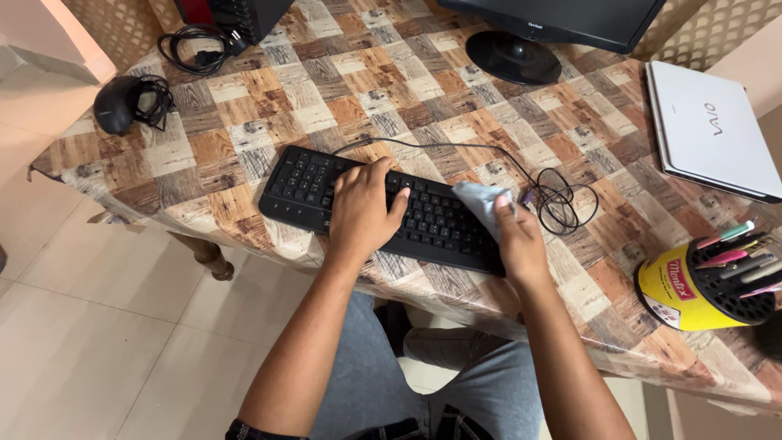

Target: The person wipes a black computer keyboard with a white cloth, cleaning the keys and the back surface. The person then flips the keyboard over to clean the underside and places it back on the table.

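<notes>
Seen from above, a person sits at a table (244, 122) covered in a cloth printed with a brown, tan and grey wood-block pattern. Directly before them lies a black keyboard (309, 183), long and flat, set at a slight angle near the table's front edge, its left end further from the person than its right. Rows of dark keys with small pale lettering show on the left part and in the middle; the rest is covered by the hands.

Resting flat on the middle of the keyboard is the left hand (362, 208), palm down, fingers loosely together and thumb out to the side — pressing on the keys, gripping nothing. At the keyboard's right end, the right hand (517, 240) has its fingers closed around a crumpled pale blue-white cloth (481, 200), which touches the keys.

A thin black cable (456, 147) runs from the keyboard's back edge and curls into loops (562, 200) just beside the right hand.

Elsewhere on the table: a black mouse (114, 104) with its cord wrapped round it at the far left, a coiled black cord (194, 47) beyond it, the round base of a dark monitor (513, 55) at the far side, a closed white laptop (713, 130) at the right, and a yellow pen holder (676, 293) full of coloured pens — lying tipped near the right front edge. Grey trousers and pale floor tiles show below.
</notes>
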